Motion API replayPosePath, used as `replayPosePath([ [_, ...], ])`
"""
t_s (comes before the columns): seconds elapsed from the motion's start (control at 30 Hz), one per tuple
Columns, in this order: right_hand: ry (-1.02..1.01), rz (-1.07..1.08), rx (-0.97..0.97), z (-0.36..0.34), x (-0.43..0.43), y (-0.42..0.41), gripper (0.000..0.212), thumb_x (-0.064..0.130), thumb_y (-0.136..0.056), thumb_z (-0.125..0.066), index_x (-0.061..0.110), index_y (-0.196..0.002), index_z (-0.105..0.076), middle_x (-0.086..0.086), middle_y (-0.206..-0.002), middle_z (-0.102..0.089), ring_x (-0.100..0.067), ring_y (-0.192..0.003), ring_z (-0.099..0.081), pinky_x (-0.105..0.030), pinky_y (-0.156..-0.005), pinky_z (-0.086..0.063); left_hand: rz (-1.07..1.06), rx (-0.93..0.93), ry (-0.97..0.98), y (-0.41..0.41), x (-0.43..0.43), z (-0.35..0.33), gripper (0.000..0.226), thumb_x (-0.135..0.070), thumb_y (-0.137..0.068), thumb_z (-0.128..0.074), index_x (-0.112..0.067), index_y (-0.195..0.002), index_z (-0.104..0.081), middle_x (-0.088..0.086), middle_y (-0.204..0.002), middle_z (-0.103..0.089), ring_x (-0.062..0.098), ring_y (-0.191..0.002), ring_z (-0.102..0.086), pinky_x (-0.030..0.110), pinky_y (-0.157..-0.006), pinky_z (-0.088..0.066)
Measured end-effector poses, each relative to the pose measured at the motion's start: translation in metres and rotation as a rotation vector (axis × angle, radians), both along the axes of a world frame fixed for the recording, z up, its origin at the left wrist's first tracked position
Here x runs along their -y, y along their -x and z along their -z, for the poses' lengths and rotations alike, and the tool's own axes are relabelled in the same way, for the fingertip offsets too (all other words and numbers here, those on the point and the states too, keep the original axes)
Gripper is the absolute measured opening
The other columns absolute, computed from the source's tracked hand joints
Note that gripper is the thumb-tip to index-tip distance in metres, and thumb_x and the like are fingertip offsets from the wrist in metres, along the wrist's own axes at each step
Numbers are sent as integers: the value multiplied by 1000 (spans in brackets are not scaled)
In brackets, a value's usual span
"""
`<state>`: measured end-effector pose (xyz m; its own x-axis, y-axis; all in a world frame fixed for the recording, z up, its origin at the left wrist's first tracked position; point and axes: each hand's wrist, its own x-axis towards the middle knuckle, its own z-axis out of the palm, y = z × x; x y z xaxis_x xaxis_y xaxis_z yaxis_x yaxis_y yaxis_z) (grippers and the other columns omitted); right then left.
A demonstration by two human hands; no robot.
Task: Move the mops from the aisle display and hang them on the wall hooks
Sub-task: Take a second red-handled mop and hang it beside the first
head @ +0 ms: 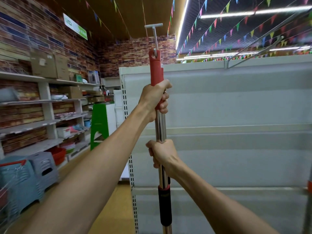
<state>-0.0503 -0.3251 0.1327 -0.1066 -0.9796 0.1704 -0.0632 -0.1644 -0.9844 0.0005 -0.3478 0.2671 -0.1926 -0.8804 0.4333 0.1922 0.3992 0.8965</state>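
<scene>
The long shiny metal mop pole with a red plastic top (pixel 160 125) stands straight up in the middle of the view, in front of a big white shelf wall (pixel 236 105). A grey T-shaped pull bar (pixel 154 31) sticks out of its top. The left hand (pixel 156 98) is wrapped tight around the red part. The right hand (pixel 163 155) is wrapped tight around the shiny part lower down. The mop's bottom end is out of sight. No wall hooks show here, so this mop is not hung yet. I think it is being carried there.
</scene>
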Motion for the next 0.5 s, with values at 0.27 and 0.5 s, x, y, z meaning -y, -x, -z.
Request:
replayPosePath([
  [0.27, -29, -5, 19, 6, 28, 1, 26, 14, -90, -59, 10, -64, -55, -5, -54, -45, -17, -42, -40, -30, -49, -39, -40, 7, 19, 7, 31, 8, 18, -16, -89, -64, -14, -81, -48, -5, -51, -39, 11, -36, -32, 22, -39, -31],
  [0.5, -52, -56, 29, 8, 59, 3, 27, 16, -92, -59, 11, -66, -55, -1, -53, -44, -15, -43, -40, -29, -49, -38, -64, 23, 33, 10, 57, 10, 17, -16, -89, -63, -13, -80, -49, -4, -52, -38, 11, -37, -31, 22, -39, -30],
])
